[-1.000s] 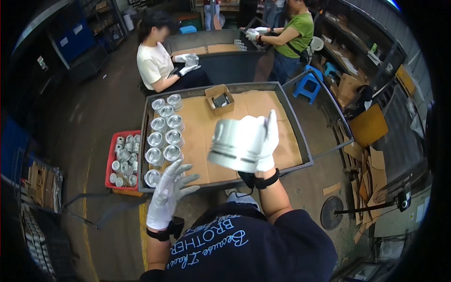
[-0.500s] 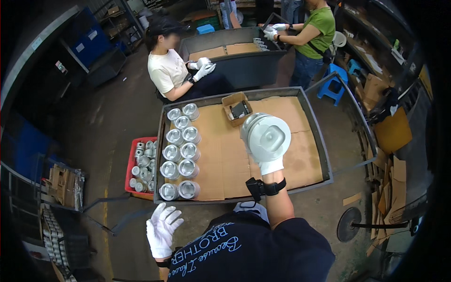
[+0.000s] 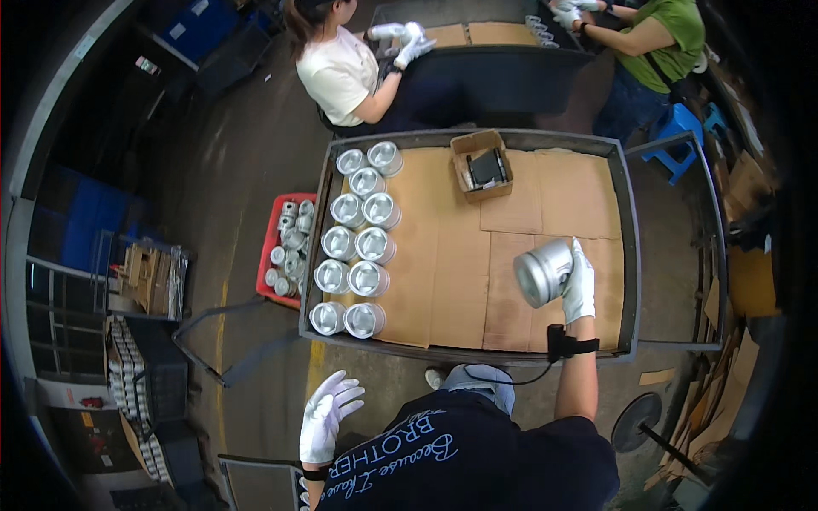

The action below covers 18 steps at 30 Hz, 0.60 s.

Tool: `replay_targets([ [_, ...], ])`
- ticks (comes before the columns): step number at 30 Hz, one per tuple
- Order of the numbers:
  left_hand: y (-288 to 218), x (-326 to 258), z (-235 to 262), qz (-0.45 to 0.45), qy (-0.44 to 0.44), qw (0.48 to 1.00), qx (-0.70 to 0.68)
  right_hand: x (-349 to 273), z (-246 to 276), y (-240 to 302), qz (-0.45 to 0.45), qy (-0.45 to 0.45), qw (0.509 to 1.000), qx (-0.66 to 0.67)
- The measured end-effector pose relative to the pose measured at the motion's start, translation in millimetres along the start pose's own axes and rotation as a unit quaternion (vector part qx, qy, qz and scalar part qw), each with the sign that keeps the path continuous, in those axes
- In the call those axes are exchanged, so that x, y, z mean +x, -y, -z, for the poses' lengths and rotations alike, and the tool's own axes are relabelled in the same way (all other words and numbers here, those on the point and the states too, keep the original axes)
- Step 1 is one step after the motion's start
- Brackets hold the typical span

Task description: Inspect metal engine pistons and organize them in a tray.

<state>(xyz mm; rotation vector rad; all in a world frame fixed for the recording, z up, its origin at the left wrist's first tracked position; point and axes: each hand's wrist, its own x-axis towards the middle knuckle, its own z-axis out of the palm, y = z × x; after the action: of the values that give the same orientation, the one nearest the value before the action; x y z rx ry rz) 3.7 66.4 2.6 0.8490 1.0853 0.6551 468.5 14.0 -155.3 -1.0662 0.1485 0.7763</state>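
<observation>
A silvery metal piston [image 3: 544,271] is gripped in my white-gloved right hand [image 3: 579,285], held over the right part of a cardboard-lined cart [image 3: 460,281]. It is tilted, its round crown turned toward the left. My left hand [image 3: 322,417], also gloved, is raised outside the cart's near left corner. Its fingers are spread and nothing is in it. Along the cart's left side stand several more pistons [image 3: 368,278], crowns up, in two rough columns.
In the cart, a small cardboard box [image 3: 481,170] holding a black object stands near the far edge. A red crate [image 3: 271,247] of pistons adjoins the left side. Beyond are another cart [image 3: 494,85] and two people at work. A blue stool [image 3: 677,128] stands at the far right.
My right hand has lowered the piston and turned it from crown-facing to tilted sideways. The view has shifted. My left hand stays raised and spread.
</observation>
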Motion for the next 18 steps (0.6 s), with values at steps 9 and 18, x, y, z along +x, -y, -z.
replay_targets([
  [9,13.6,-13.6,-23.9,0.076,-0.153,0.985,0.035,145.3,-16.4,-18.8,0.148,0.021,0.514,-0.845],
  [18,26.3,-31.3,-20.1,0.067,-0.172,0.981,0.065,187.6,-9.9,-78.3,0.147,-0.01,0.451,-0.88],
])
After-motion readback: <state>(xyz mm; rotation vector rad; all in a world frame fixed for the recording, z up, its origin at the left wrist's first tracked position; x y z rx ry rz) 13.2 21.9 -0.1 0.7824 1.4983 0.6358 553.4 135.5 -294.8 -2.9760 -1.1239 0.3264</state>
